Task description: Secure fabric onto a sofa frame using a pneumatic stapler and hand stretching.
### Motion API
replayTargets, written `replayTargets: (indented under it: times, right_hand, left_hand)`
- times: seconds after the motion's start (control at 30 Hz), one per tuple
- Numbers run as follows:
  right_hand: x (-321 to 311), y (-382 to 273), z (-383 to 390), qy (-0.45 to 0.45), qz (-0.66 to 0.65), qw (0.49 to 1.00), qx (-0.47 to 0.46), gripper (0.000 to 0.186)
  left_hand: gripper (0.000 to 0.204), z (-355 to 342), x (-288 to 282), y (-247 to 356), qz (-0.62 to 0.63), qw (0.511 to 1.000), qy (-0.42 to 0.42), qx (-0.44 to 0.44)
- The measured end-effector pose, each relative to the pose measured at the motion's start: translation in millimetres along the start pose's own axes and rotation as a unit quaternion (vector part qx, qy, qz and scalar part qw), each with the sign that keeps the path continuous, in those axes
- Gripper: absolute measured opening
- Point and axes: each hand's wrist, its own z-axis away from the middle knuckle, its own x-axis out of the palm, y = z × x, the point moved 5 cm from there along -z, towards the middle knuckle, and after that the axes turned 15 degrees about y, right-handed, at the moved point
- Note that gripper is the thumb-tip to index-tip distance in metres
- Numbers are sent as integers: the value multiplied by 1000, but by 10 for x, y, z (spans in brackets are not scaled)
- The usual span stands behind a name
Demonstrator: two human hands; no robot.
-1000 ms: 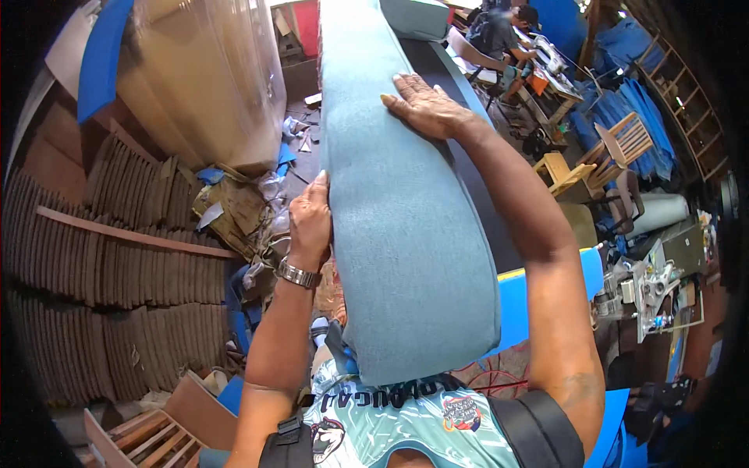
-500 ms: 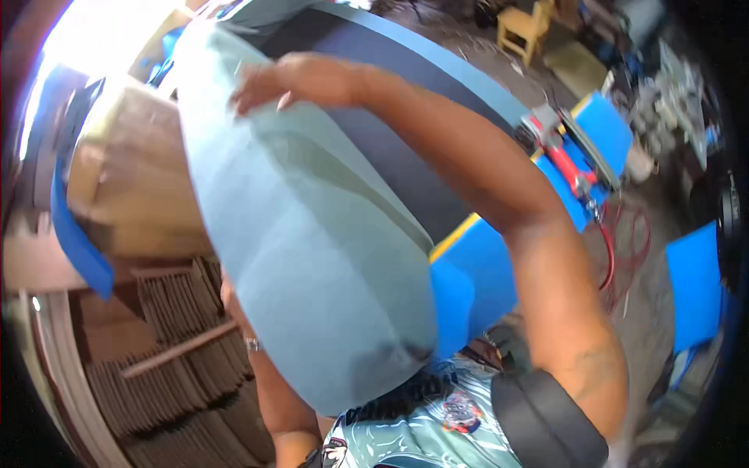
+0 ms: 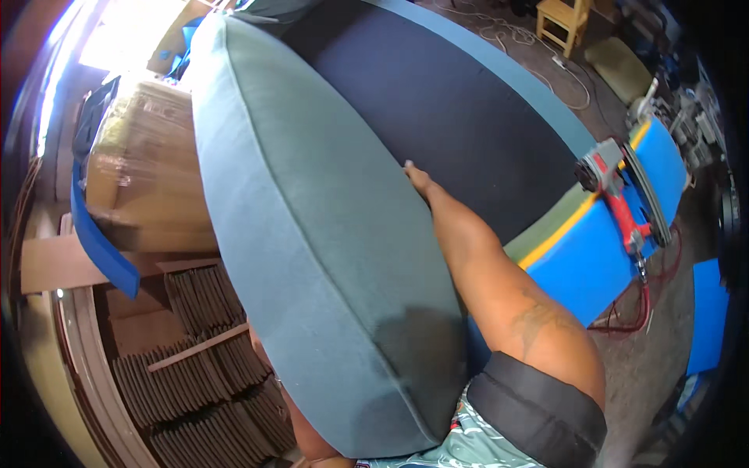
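Note:
A long grey-green upholstered cushion (image 3: 304, 218) with a raised seam stands tilted up against my body and fills the middle of the view. My right hand (image 3: 421, 184) presses at its right side, beside the dark fabric panel; one digit shows stretched out, and the cushion hides the other fingers. My left hand (image 3: 254, 343) is at the cushion's lower left edge, almost wholly hidden behind it. Beyond lies the dark panel (image 3: 476, 132) with a blue-grey border (image 3: 499, 66).
On blue foam with a yellow edge (image 3: 585, 257) rests a red and grey air stapler (image 3: 620, 195), its red hose (image 3: 644, 304) hanging down. A wrapped cardboard box (image 3: 148, 171) and stacked brown slats (image 3: 211, 363) are at left. A wooden chair (image 3: 560, 23) stands far right.
My right hand has come down from above the cushion's far end to its right side. The cushion has turned, showing more of its seam, and my view has shifted.

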Motion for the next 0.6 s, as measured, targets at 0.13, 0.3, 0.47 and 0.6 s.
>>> replayTargets:
  times: [0.13,0.3,0.47,0.6]
  right_hand:
    - [153,-431,305,-84,-74,993,-32,76]
    - [108,-1935,1454,-141,-65,967,-201,76]
    - [70,-3205,2678,-97,95,874,-467,75]
    - [277,-3769,3050,-47,395,749,-530,72]
  left_hand:
    - [39,-1,55,-2,8,1000,18,-15]
    - [39,-25,140,17,34,995,81,-40]
    - [42,-49,259,-69,162,965,140,-151]
    - [43,12,483,-234,405,831,72,-374]
